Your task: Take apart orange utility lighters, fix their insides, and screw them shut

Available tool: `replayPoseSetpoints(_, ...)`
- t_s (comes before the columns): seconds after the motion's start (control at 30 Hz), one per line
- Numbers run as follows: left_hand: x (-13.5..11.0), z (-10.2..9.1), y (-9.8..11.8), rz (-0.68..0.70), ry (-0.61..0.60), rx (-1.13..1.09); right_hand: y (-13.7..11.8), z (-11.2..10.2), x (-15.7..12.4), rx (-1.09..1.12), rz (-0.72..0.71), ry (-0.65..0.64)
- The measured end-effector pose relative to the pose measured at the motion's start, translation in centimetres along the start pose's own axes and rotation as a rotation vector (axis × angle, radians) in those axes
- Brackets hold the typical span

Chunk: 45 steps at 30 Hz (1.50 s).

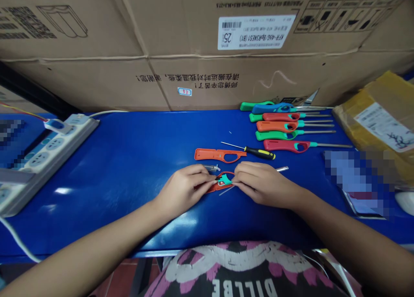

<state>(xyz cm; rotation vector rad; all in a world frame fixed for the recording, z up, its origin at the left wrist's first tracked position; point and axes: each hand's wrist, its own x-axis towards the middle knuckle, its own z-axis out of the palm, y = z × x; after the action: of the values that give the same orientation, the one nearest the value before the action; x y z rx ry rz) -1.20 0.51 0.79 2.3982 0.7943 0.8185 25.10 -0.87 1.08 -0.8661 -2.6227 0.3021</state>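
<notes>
My left hand and my right hand meet low over the table, thumbs and fingers pinched. Between them lies an opened orange lighter shell half with a teal trigger in it. Fingertips of both hands grip this shell around the trigger and hide its ends. A metal tube tip sticks out behind my right hand. Just beyond my left fingers is a small clear-and-silver part. The other orange shell half lies farther back, beside a black-and-yellow screwdriver. A thin rod rests near the shell.
Several whole long-necked lighters lie in a stack at the back right. Beyond are a taped parcel and a phone. A white power strip runs along the left. A large cardboard box walls off the back.
</notes>
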Motion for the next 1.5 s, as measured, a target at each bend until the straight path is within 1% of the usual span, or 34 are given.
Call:
replayPoseSetpoints(0.23,0.04,0.25,-0.08,-0.008,0.019,-0.001,-0.04,-0.12,0.01,0.002,0.028,0.008)
replayPoseSetpoints(0.53,0.00,0.22,0.01,-0.010,0.024,-0.006,-0.30,-0.54,0.25,0.109,0.146,-0.062)
replayPoseSetpoints(0.87,0.13,0.30,0.06,-0.011,0.050,-0.019,-0.46,-0.92,0.30,0.181,0.210,-0.098)
replayPoseSetpoints(1.07,0.10,0.29,0.18,-0.033,0.047,-0.030,-0.48,-0.81,0.37,0.157,0.203,-0.099)
replayPoseSetpoints(1.23,0.10,0.40,0.01,-0.049,0.035,-0.042,-0.35,-0.39,0.10,0.013,0.133,-0.093)
replayPoseSetpoints(1.33,0.02,0.46,-0.15,-0.040,0.026,-0.053,-0.27,-0.20,-0.06,-0.029,0.100,-0.132)
replayPoseSetpoints(1.5,-0.16,0.47,-0.32,0.015,0.026,-0.016,-0.29,-0.11,-0.12,-0.006,0.111,-0.156)
